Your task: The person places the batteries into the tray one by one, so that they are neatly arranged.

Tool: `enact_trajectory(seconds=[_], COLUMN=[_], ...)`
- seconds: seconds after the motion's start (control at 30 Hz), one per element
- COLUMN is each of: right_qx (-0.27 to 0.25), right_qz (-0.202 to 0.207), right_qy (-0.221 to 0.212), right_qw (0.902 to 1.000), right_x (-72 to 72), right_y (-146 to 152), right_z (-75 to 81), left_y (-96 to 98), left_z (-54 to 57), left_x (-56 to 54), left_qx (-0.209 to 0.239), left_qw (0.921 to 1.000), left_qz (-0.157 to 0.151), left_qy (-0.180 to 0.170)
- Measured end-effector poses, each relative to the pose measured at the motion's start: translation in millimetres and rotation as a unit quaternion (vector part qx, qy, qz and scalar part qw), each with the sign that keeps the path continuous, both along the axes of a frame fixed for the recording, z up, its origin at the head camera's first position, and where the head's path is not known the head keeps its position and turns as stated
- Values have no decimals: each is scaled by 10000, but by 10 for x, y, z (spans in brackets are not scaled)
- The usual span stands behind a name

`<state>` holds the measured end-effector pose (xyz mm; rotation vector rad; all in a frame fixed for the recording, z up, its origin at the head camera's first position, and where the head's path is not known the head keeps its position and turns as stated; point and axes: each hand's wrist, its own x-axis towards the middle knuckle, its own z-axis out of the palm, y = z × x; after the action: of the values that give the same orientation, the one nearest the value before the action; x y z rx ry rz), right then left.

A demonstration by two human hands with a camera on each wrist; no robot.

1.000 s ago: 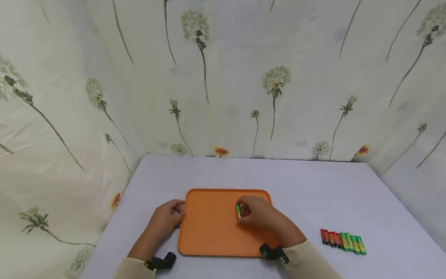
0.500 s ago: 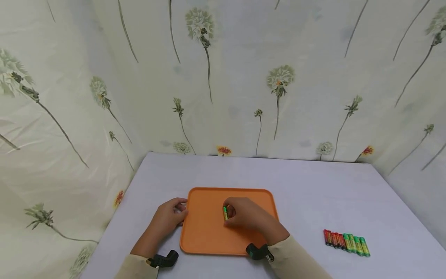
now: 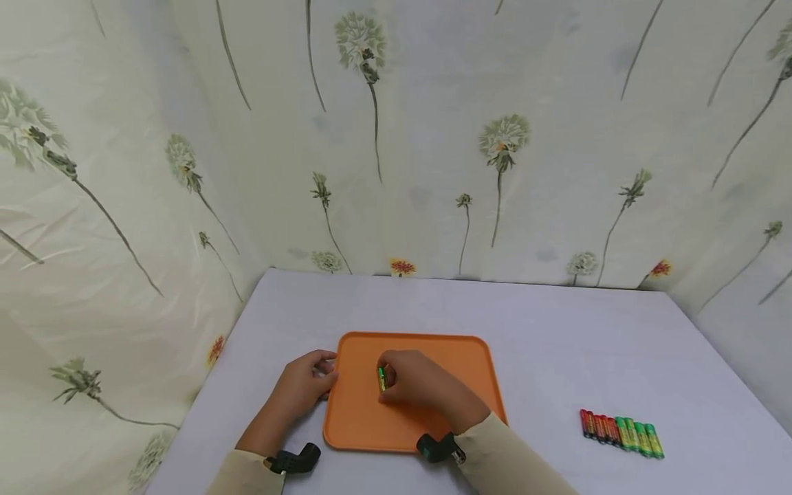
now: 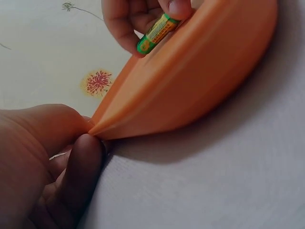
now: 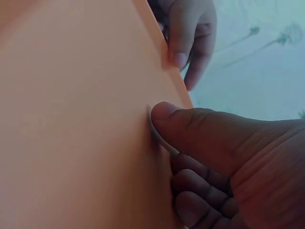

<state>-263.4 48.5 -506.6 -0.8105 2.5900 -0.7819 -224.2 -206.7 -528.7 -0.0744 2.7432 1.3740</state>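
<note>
My left hand (image 3: 301,381) pinches the left rim of a shallow orange tray (image 3: 355,427) between thumb and fingers; the left wrist view shows that pinch on the tray (image 4: 190,81) up close. Over the left-centre of the tray, my right hand (image 3: 413,379) holds a green-and-yellow battery (image 3: 381,379) by its two ends. From the left wrist camera the battery (image 4: 158,34) shows its side label just above the tray surface. The right wrist view has the right thumb (image 5: 190,126) close over the tray floor, with the battery mostly hidden behind it.
Right of the tray, a row of batteries lies side by side on the white tabletop (image 3: 526,323): several red ones (image 3: 599,426) on the left, several green ones (image 3: 640,438) on the right. A dandelion-print cloth (image 3: 421,151) hangs behind and beside the table.
My right hand has carried the battery leftward across the tray, toward the left hand. The left hand keeps its place at the rim, while the head view has shifted slightly.
</note>
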Motion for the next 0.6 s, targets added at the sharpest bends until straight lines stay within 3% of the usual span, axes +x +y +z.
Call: enact_trajectory(seconds=[0.33, 0.6], right_qx=[101, -36], right_qz=[-154, -365], right_qy=[14, -215], right_qw=[9998, 9991], right_x=[55, 116], right_y=[-219, -363], right_z=[61, 47], left_y=[4, -1], left_z=[39, -14], left_x=[-12, 6], left_qx=[-88, 44], left_qw=[9999, 9999], left_qz=[48, -95], left_qy=[-114, -82])
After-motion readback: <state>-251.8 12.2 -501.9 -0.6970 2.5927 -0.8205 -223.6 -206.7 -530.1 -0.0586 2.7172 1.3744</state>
